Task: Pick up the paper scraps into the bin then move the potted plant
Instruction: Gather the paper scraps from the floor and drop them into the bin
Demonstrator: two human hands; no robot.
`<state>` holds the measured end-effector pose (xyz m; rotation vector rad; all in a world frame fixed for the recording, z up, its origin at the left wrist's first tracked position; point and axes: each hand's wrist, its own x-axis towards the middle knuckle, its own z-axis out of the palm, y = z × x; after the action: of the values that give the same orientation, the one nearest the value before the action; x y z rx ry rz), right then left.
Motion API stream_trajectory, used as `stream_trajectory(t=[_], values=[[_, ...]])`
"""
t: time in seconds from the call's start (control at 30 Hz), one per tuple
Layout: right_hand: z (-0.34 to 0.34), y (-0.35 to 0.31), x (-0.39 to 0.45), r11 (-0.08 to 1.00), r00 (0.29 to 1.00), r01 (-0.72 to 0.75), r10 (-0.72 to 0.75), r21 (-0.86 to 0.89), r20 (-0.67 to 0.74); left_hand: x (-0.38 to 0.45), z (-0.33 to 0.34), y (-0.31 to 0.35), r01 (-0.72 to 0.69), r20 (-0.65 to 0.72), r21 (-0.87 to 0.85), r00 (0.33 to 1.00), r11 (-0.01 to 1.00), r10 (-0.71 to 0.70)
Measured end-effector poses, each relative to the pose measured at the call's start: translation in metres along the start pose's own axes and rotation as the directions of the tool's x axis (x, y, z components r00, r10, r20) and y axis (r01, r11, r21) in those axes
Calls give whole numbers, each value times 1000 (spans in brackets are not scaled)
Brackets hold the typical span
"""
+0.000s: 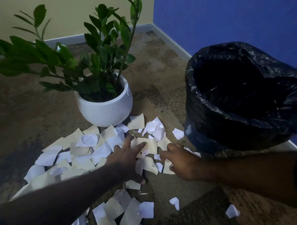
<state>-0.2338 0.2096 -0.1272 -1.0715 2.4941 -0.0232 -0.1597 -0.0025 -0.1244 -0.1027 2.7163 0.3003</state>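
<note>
Item: scattered paper scraps (86, 155), torn white and cream pieces, many creased. Location: brown speckled carpet floor (15, 111), spread from the centre of the frame down to the lower left edge, with a few strays at lower right. The heap touches the foot of the plant pot at its upper edge.

Item: potted plant (105, 106), glossy dark green leaves on long stems in a rounded white ceramic pot. Location: centre of the frame, upright on the carpet, near the room corner. Not yet moved, by the look of it.

Item: bin (243, 95), lined with a crinkled black plastic bag, mouth open upward. Location: right of the frame, just beside the scraps, presumably so handfuls travel a short way.

Item: left hand (128, 156). Fingers spread and pressed flat on the scraps at centre, gripping nothing; it seems to be raking pieces toward the other hand.

Item: right hand (182, 162). Centre right, fingers loosely curled and reaching onto the scraps from the bin side; no piece clearly held. The two hands face each other, likely to gather a pile between them.

Not determinable: the bin's interior is too dark to show contents; its body is hidden under the bag. The scraps at the lower left are cut off by the frame and partly covered by the left forearm. Print on the scraps is illegible.
</note>
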Motion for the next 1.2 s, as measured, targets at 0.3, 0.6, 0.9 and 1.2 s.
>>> stream_trajectory(t=[0.3, 0.6, 0.9, 1.2], values=[[-16, 1, 0, 990, 993, -112, 114, -87, 16, 1, 1, -2, -2, 1, -200, 1000, 980, 3], [-13, -8, 6, 993, 993, 73, -64, -88, 99, -1, -12, -15, 19, -121, -320, 991, 947, -61], [-17, -3, 1, 988, 987, 155, -154, 15, -45, -3, -7, 0, -149, -126, -241, 985, 959, 122], [-31, 0, -10, 851, 985, 35, 61, 525, -164, 8, 12, 17, -123, -21, -119, 992, 985, 122]])
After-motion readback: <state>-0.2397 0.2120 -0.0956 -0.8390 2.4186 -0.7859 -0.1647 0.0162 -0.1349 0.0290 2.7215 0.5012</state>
